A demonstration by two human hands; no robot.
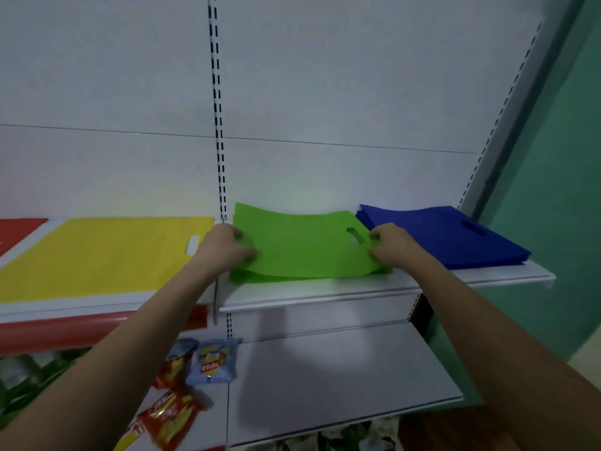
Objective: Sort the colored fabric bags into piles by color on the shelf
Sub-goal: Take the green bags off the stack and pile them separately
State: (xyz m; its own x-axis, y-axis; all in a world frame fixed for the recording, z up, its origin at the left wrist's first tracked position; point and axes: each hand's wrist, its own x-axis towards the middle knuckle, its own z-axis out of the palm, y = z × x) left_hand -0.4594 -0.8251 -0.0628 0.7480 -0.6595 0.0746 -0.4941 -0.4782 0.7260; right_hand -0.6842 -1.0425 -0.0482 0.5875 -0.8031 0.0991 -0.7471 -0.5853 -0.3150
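A green fabric bag (305,245) with a cut-out handle lies bowed on top of a green pile in the middle of the upper white shelf (325,297). My left hand (224,247) pinches its left edge and my right hand (392,245) pinches its right edge near the handle hole. A yellow bag pile (107,255) lies to the left, a red bag (16,232) at the far left, and a blue pile (445,236) to the right.
The shelf's white back panel with a slotted upright (218,125) rises behind the bags. Below is a lower grey shelf (341,379) with snack packets (211,359) at its left. A green wall (553,190) stands to the right.
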